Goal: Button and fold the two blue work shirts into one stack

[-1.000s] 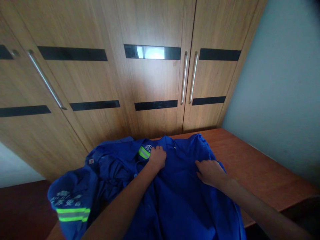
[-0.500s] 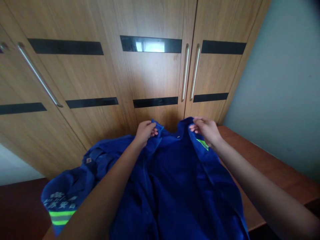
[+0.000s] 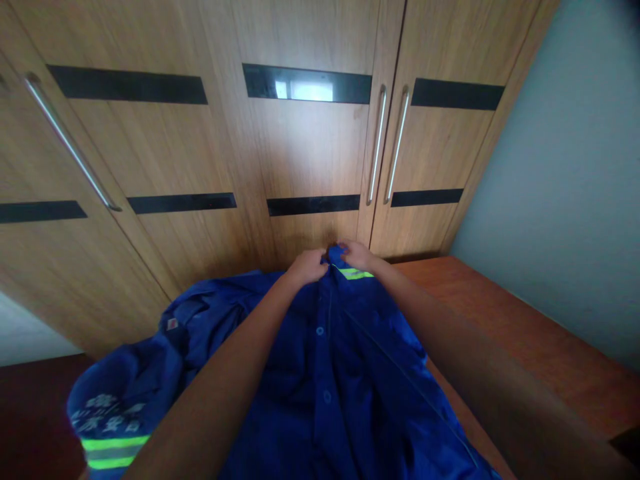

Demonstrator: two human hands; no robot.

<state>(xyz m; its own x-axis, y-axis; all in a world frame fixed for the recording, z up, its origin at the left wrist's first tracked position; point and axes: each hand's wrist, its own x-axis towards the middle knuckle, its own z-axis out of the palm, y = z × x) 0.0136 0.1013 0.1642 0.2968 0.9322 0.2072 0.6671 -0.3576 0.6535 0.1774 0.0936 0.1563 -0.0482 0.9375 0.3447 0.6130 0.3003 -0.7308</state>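
Note:
A dark blue work jacket (image 3: 290,373) lies spread in front of me, its buttoned front strip running toward me down the middle. At its far end, my left hand (image 3: 308,267) is closed on the edge of the cloth. Close beside it on the right, my right hand (image 3: 357,255) pinches the other edge. Between and just below the hands shows a yellow-green reflective strip (image 3: 356,273). More blue cloth (image 3: 120,373) bunches at the left, with white lettering and a reflective band; whether it belongs to the same garment I cannot tell.
Wooden cabinet doors (image 3: 310,147) with dark inlaid bands and long metal handles (image 3: 397,145) stand upright just beyond the jacket. A reddish-brown surface (image 3: 480,320) extends to the right, up to a pale wall (image 3: 555,200).
My right hand has moved left, bringing its jacket edge close to my left hand. The jacket's inside was exposed between them; now the front panels meet and the buttons show.

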